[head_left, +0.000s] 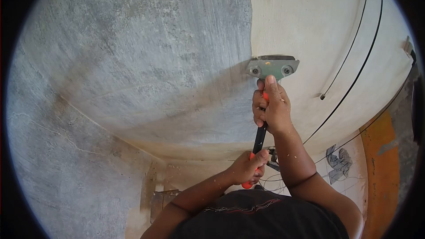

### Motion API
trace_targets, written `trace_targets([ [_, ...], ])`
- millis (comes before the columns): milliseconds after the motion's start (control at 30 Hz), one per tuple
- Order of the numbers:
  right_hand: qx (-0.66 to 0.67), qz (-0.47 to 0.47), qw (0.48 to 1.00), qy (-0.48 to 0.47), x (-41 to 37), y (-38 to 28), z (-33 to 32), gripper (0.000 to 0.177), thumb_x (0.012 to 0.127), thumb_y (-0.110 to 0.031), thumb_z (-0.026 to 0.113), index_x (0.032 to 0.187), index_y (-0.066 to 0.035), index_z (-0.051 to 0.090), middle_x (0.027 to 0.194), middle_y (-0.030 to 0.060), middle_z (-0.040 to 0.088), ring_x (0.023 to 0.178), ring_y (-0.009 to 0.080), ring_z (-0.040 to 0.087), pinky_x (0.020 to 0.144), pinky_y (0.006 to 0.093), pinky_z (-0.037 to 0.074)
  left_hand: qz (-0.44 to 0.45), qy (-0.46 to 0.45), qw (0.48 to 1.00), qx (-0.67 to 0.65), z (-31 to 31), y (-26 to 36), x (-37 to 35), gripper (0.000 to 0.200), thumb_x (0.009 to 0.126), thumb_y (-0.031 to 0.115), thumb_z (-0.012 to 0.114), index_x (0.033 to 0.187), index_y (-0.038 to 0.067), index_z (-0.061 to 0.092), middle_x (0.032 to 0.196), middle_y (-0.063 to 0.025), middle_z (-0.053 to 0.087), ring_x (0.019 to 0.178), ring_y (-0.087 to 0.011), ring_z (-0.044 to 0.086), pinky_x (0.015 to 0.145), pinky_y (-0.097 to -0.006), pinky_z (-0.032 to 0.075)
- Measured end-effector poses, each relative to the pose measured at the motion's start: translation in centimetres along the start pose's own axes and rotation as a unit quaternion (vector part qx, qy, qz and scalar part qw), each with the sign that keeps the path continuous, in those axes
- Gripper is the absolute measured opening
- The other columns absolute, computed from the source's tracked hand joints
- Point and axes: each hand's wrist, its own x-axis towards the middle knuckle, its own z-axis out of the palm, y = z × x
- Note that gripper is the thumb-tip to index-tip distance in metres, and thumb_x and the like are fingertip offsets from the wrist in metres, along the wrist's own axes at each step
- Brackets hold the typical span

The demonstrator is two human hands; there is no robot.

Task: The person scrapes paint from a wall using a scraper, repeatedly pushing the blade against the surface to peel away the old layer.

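A long-handled wall scraper has a wide greenish metal head with two screws and a black and orange handle. Its blade lies at the wall, along the border between bare grey plaster and cream paint. Just beneath the head, my right hand is closed round the upper handle with the thumb pointing up toward the blade. Lower down, my left hand wraps the orange end of the handle, close in front of my dark shirt. Small pale flakes cling to both forearms.
Black cables hang down the painted wall on the right, one ending in a small plug. Below right are a crumpled grey plastic sheet and an orange panel. Another grey wall meets this one at left.
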Motion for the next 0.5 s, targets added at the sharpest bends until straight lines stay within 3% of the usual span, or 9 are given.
trace_targets([
  [100, 0.012, 0.015, 1.0, 0.003, 0.0, 0.4, -0.5, 0.042, 0.09, -0.051, 0.036, 0.086, -0.01, 0.04, 0.051, -0.0029, 0.03, 0.033, 0.0058, 0.027, 0.029, 0.0221, 0.028, 0.027, -0.021, 0.999, 0.009, -0.1, -0.1, 0.5, 0.049, 0.087, 0.058, 0.037, 0.07, 0.012, 0.035, 0.051, 0.0003, 0.034, 0.039, -0.0084, 0.031, 0.038, -0.0235, 0.03],
  [267, 0.013, 0.04, 0.999, 0.004, -1.0, 3.1, -1.9, 0.043, 0.09, -0.051, 0.036, 0.085, -0.008, 0.04, 0.052, -0.0023, 0.031, 0.034, 0.0068, 0.029, 0.029, 0.0228, 0.03, -0.042, 0.009, 0.998, -0.035, -0.5, -3.2, 0.4, 0.048, 0.088, 0.056, 0.037, 0.07, 0.012, 0.035, 0.051, 0.0005, 0.034, 0.039, -0.0085, 0.031, 0.038, -0.0237, 0.03],
  [400, 0.003, 0.009, 1.0, -0.011, 0.1, 0.3, -0.2, 0.044, 0.09, -0.05, 0.037, 0.084, -0.006, 0.039, 0.052, -0.0017, 0.032, 0.034, 0.0074, 0.032, 0.03, 0.0232, 0.031, -0.033, 0.044, 0.998, -0.001, -0.1, -0.1, 0.2, 0.048, 0.089, 0.056, 0.037, 0.07, 0.012, 0.035, 0.051, 0.0004, 0.034, 0.04, -0.0086, 0.031, 0.039, -0.0239, 0.03],
  [500, 0.002, -0.008, 1.0, -0.012, 0.3, -0.6, 0.2, 0.045, 0.09, -0.05, 0.037, 0.085, -0.006, 0.039, 0.052, -0.0018, 0.033, 0.034, 0.0072, 0.032, 0.03, 0.0228, 0.031, 0.009, -0.037, 0.999, 0.008, -0.4, 0.8, 0.4, 0.048, 0.088, 0.056, 0.037, 0.07, 0.012, 0.035, 0.051, 0.0004, 0.034, 0.041, -0.0088, 0.032, 0.039, -0.0241, 0.03],
])
